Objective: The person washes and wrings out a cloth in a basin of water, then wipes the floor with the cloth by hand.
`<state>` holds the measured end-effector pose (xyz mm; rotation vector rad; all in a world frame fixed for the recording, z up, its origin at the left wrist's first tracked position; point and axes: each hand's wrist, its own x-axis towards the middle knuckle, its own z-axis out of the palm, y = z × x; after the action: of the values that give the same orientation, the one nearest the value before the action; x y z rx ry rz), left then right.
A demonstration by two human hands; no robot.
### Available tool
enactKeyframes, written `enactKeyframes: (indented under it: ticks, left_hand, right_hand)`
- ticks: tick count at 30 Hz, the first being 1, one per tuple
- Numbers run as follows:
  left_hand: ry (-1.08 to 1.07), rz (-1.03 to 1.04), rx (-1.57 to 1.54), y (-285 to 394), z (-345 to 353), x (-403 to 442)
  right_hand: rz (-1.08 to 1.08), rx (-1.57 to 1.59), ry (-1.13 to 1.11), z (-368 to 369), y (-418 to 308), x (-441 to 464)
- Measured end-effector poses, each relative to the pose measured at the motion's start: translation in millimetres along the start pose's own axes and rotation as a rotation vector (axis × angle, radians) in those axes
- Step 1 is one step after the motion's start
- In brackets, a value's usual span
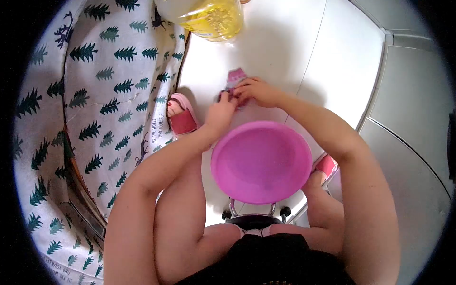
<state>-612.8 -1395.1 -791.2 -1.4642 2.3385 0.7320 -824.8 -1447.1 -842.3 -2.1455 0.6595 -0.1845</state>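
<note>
Beyond the basin, both hands meet over a small pink and grey patterned cloth [236,75], which looks like a sock. My left hand [222,111] is closed with its fingertips on the cloth's near left side. On the right side my right hand [258,92] grips it, fingers bent over the fabric. Much of the cloth is hidden under the fingers. Just below the hands and between my knees is a round pink plastic basin [261,161].
A clear container of yellow liquid [213,19] stands on the white tiled floor [280,52]. Tree-printed fabric [109,71] hangs on the left. Grey panels [408,90] line the right side. A wheeled stool [251,220] is under me; red slippers [182,121] are on my feet.
</note>
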Motion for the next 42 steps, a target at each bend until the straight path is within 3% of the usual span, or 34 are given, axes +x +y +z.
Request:
enactKeyframes:
  ticks: [4,7,10,12,13,15,16,18,19,22,28,35,42]
  left_hand:
    - [-0.152,0.253,-0.24,9.5,-9.8,5.4]
    - [0.013,0.441,-0.135,12.9,-3.1,22.5]
    - [-0.123,0.059,-0.382,20.3,-16.4,38.1]
    - [-0.092,-0.193,-0.596,18.4,-40.4,46.0]
    - [0.16,0.24,-0.124,-10.5,-20.8,53.2]
    - [0.399,0.146,-0.112,-18.9,-30.1,73.6]
    - [0.389,0.055,-0.107,-18.6,-40.4,80.8]
    - [0.399,-0.017,-0.171,-17.6,-48.9,96.3]
    - [0.396,-0.034,-0.175,-14.3,-49.0,96.7]
    - [0.372,-0.02,-0.212,-8.5,-44.7,95.7]
    - [0.236,0.18,-0.362,31.7,-20.3,86.4]
    - [0.074,0.399,-0.431,71.2,5.6,83.4]
    - [-0.072,0.551,-0.293,76.4,13.8,87.8]
  right_hand:
    - [0.056,-0.048,-0.028,-13.5,-11.0,-66.0]
    - [0.02,-0.133,-0.029,-23.2,-14.6,-76.2]
    - [0.009,-0.248,-0.101,-27.1,-1.9,-53.5]
    - [0.022,-0.312,0.022,-33.6,17.5,-31.6]
    - [0.062,-0.306,0.037,-44.8,20.4,-15.4]
    - [0.075,-0.351,0.149,-60.7,36.2,17.4]
    - [0.053,-0.405,0.245,-63.3,45.0,28.9]
    - [0.185,-0.34,0.187,-79.9,38.3,41.7]
    - [0.251,-0.307,0.155,-85.4,35.7,42.0]
    - [0.212,-0.088,0.399,-66.0,42.7,23.2]
    - [0.104,-0.152,0.356,-50.9,39.1,-59.8]
    - [0.338,-0.132,0.258,-20.3,0.8,-142.5]
    - [0.4,-0.124,0.317,21.8,-24.3,-178.0]
